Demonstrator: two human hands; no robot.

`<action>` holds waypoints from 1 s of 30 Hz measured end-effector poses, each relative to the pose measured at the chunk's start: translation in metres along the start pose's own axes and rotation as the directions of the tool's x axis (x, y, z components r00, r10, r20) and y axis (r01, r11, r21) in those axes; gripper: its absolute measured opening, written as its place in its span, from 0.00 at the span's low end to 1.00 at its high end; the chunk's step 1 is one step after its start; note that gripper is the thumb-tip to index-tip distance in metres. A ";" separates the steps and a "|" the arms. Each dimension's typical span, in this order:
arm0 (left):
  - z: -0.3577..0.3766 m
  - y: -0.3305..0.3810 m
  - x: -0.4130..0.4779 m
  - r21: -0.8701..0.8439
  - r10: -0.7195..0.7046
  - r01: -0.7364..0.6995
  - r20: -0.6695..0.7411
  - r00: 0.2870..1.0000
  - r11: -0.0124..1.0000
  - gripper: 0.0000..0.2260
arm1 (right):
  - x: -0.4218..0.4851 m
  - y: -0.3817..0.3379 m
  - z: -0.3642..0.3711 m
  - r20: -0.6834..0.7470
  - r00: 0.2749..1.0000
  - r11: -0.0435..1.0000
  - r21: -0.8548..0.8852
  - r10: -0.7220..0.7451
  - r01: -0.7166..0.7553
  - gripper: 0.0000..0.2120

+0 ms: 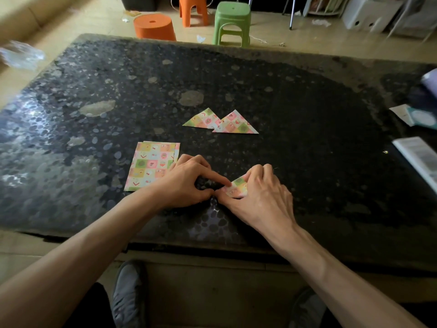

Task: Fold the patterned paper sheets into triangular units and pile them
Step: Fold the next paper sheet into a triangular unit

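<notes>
Head view: the folded sheet (237, 189) is gripped by the right hand (262, 194) and apparently pinched by the left hand (186, 183); edges should be aligned before creasing.

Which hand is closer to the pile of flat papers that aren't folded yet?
Left. The left hand sits right beside the flat pile, at its right edge. The right hand is farther right, holding the small folded paper.
</notes>
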State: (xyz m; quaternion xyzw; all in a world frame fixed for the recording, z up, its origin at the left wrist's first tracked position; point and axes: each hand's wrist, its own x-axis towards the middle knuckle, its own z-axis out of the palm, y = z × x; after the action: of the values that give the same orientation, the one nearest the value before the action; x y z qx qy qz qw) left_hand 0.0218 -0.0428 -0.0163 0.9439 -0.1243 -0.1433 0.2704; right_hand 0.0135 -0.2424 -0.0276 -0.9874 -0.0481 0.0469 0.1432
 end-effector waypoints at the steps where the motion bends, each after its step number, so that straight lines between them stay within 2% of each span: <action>1: 0.000 0.000 0.000 -0.002 -0.001 0.001 -0.001 1.000 1.000 0.18 | 0.001 0.000 0.000 0.005 1.000 1.000 0.006 0.002 -0.002 0.40; 9: 0.000 -0.001 0.001 -0.003 0.012 -0.012 -0.005 1.000 1.000 0.17 | 0.005 0.006 -0.010 0.121 0.992 0.995 0.091 0.018 -0.029 0.37; 13: 0.005 0.002 0.000 -0.007 0.004 -0.004 -0.077 0.997 1.000 0.11 | 0.006 0.005 -0.008 0.104 0.995 0.994 0.104 0.011 -0.022 0.34; 18: 0.008 0.003 0.002 0.017 -0.003 0.005 -0.119 0.993 1.000 0.12 | 0.007 0.011 -0.014 0.174 0.984 0.989 0.141 0.024 -0.049 0.33; 23: 0.009 0.003 0.001 0.010 -0.017 0.019 -0.121 0.992 1.000 0.11 | 0.003 0.012 -0.010 0.120 0.993 0.991 0.132 -0.007 -0.009 0.31; 30: 0.009 0.001 0.001 0.003 -0.014 0.014 -0.123 0.992 1.000 0.11 | 0.000 0.019 -0.009 0.092 0.996 0.984 0.176 -0.016 -0.001 0.22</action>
State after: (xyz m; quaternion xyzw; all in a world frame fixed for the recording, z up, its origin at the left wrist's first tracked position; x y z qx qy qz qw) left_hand 0.0199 -0.0480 -0.0231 0.9524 -0.1010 -0.0864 0.2745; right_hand 0.0160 -0.2632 -0.0245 -0.9675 -0.0541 0.0966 0.2274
